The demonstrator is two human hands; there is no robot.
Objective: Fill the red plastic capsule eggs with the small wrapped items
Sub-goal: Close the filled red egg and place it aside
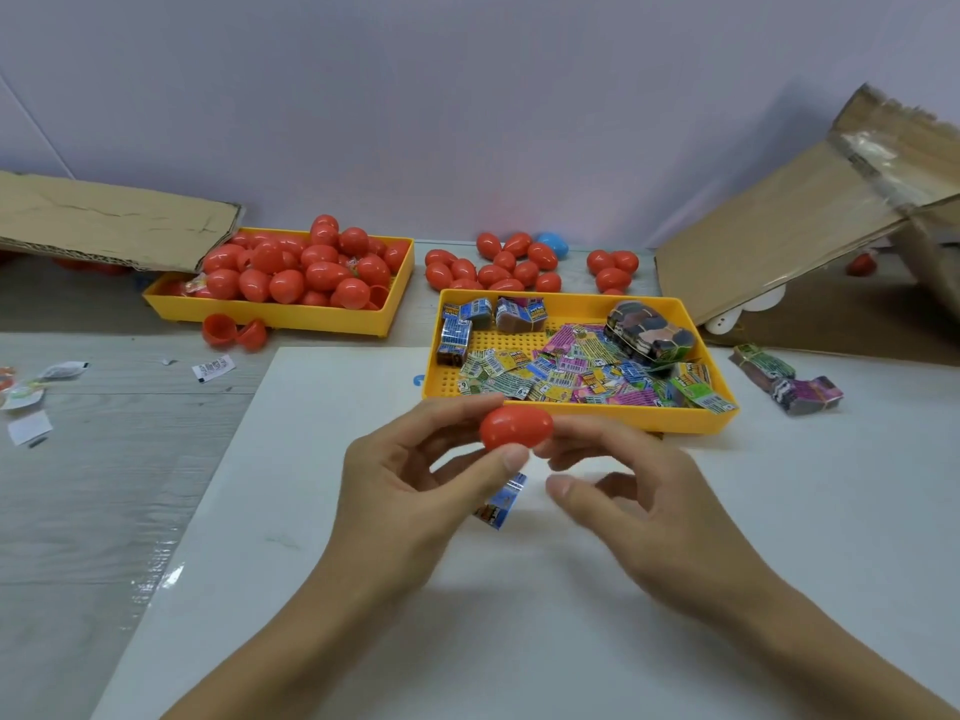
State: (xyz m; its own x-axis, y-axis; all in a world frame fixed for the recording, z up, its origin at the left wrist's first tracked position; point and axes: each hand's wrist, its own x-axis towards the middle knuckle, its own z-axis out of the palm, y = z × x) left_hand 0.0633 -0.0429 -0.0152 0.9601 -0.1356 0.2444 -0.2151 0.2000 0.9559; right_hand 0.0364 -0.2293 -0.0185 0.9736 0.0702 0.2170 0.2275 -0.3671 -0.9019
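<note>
1. Both hands are holding one closed red egg (pixel 516 427): left hand (pixel 415 491) is pinching it, right hand (pixel 639 491) is touching its end.
2. Beyond the hands, wrapped items (pixel 571 374) are lying in a yellow tray (pixel 582 415).

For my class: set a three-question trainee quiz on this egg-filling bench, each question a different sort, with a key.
1. True or false: the red egg held between both hands is closed.
2. Which hand's thumb presses the egg's underside? A) left hand B) right hand
3. Fill in: the loose wrapped items lie in the ____ yellow tray.

Key: 1 true; 2 A; 3 nearer (the farther tray holds eggs).
</note>
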